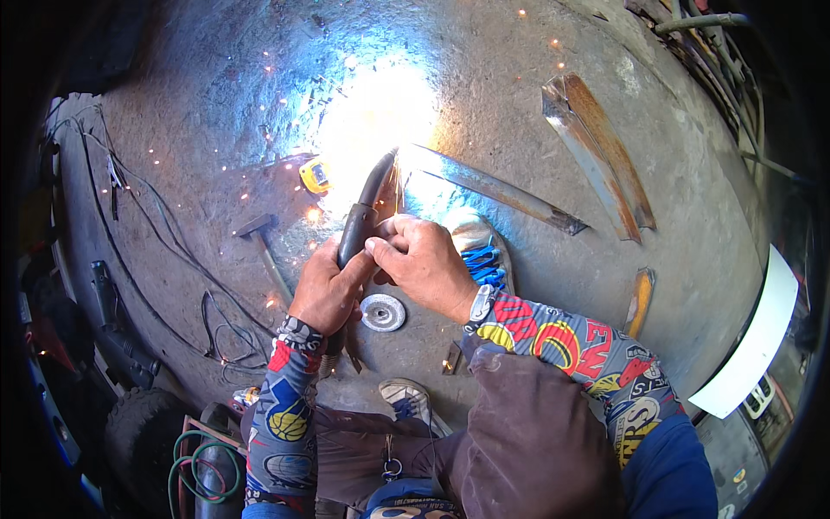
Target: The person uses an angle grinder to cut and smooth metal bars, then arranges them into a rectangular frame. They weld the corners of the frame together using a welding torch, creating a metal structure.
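My left hand [324, 290] is wrapped around the black handle of a welding torch [358, 232], whose curved neck points away from me. At its tip a blinding white-blue arc glares and sparks fly, so the weld spot is hidden. A long steel bar [497, 192] runs from the glare toward the right. My right hand [424, 266] is closed in a pinch against the torch's right side; whatever it may grip is hidden by the fingers. Just left of the torch neck lies a yellow tape measure [315, 176].
A hammer [270, 255] and cables [164, 233] lie on the concrete floor to the left. A grinding disc [394, 313] is below my hands, beside my shoe [486, 259]. Rusty angle irons [596, 156] lie at far right. A white curved panel [752, 337] stands at the right edge.
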### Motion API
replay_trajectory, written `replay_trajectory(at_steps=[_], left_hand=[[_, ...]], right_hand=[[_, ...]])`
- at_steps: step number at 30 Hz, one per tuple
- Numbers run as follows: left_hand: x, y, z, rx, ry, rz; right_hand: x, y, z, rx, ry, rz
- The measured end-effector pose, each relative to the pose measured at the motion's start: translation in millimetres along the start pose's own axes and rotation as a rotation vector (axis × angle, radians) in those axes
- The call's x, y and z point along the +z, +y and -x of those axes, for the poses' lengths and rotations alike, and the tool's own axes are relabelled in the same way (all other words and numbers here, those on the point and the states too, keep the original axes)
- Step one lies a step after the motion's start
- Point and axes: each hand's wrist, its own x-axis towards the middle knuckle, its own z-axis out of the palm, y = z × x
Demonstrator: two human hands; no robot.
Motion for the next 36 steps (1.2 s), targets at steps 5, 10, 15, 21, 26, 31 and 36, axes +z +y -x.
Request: replay_trajectory(at_steps=[5,10,15,21,26,31,36], left_hand=[[2.6,2.8,0.1,0.082,0.055,-0.032],[1.9,6.4,3.9,-0.026,0.042,-0.012],[1.9,7.5,3.2,0.006,0.033,-0.014],[0.6,5.4,3.7,-0.035,0.033,0.0],[-0.9,0.6,0.5,-0.004,0.056,-0.006],[-1.1,-0.5,2.6,-0.015,0.064,0.042],[-1.4,4.9,4.0,-0.017,0.061,0.009]], right_hand=[[0.8,1.2,0.5,0.06,-0.032,-0.119],[1.9,2.6,-0.4,0.048,-0.016,-0.069],[0.5,-0.8,1.4,0.095,-0.061,-0.09],[0.2,-5.5,3.3,0.128,-0.06,-0.146],[8.2,-5.7,-1.9,0.106,-0.035,-0.181],[4.4,-6.0,0.2,0.059,-0.05,-0.097],[4.9,-5.9,2.2,0.066,-0.011,-0.115]])
